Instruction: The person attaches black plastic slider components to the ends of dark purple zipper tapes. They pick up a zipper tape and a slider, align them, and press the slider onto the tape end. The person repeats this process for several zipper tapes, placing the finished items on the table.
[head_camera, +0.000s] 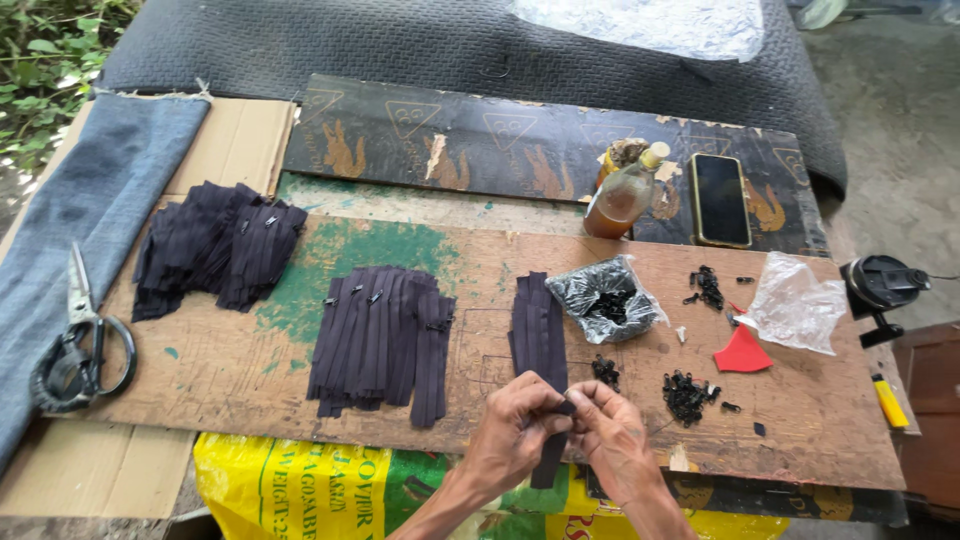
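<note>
Both hands at 6 o'clock edge of worktop (300, 400). Left hand (515, 425) grip pinches dark zipper strip (547, 465); right hand (610, 432) grip pinched at same spot (slider too small to confirm). Loose sliders (686, 392) at 3 o'clock, within reach; finished-looking strips (380, 335) at 9.

On my board (250, 380): zipper stacks (380, 340) left, slider bag (608, 298) right, bottle (622, 195) and phone (721, 199) behind, scissors (80, 340) far left.
</note>
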